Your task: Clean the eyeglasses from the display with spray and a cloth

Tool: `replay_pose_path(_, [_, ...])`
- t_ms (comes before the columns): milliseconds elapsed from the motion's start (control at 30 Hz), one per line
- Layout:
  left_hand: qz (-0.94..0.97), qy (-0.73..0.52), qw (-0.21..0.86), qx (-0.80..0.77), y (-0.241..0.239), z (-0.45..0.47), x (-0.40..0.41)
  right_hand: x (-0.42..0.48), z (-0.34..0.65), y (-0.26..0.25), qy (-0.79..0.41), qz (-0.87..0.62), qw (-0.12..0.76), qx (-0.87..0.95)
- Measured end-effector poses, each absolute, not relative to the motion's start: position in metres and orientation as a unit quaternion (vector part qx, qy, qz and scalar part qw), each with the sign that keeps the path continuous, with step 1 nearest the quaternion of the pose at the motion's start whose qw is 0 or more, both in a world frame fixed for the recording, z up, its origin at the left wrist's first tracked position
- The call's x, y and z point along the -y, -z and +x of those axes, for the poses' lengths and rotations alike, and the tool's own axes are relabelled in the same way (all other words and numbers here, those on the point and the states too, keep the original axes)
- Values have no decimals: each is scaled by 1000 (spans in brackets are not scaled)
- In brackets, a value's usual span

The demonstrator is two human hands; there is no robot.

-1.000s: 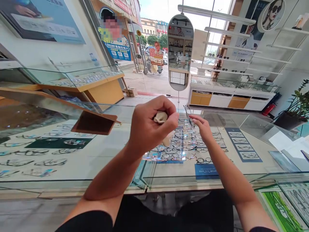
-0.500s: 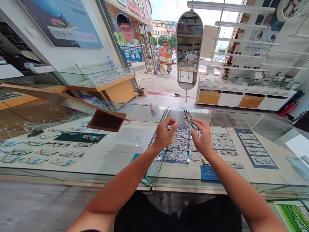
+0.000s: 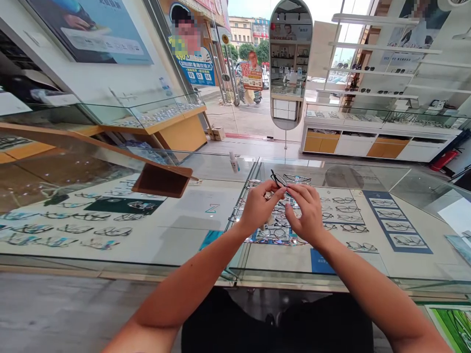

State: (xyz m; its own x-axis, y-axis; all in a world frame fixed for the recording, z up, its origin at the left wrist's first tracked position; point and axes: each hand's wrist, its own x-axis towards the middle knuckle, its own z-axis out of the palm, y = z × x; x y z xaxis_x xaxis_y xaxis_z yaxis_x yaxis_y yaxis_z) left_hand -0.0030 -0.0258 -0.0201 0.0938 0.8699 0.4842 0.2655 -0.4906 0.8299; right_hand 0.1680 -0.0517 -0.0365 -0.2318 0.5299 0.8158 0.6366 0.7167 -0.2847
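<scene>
A pair of dark-framed eyeglasses is held up over the glass display counter, partly hidden by my fingers. My left hand is closed, its thumb and forefinger pinching the near side of the eyeglasses. Below that palm shows a small bit of beige material, perhaps cloth. The fingertips of my right hand reach the same eyeglasses, while its thumb stands apart from the fingers. Beneath both hands, several eyeglasses lie in rows inside the counter.
A small white bottle stands on the glass top, left of my hands. An oval mirror rises behind the counter. At left, a brown wooden piece juts over the glass. More eyeglasses lie on a blue strip at right.
The eyeglasses have moved left and down, from my right hand to between both hands. My hands have drawn together, and the left now pinches the frame. The view has shifted slightly.
</scene>
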Motion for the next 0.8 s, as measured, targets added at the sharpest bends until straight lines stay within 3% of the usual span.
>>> replay_pose_path(200, [696, -570, 174, -400, 22, -3, 28, 58, 167, 26, -57, -414, 548, 724])
replay_pose_path(400, [752, -570, -13, -330, 24, -7, 32, 49, 164, 17, -524, -392, 557, 511])
replay_pose_path(467, [767, -562, -61, -302, 23, -9, 31, 46, 164, 16, -616, -354, 554, 434])
replay_pose_path(633, [788, -540, -149, -255, 20, -11, 30, 46, 163, 13, -685, -326, 554, 343])
replay_pose_path(800, [797, -532, -143, -246, 19, -13, 27, 45, 163, 13, -700, -314, 546, 338])
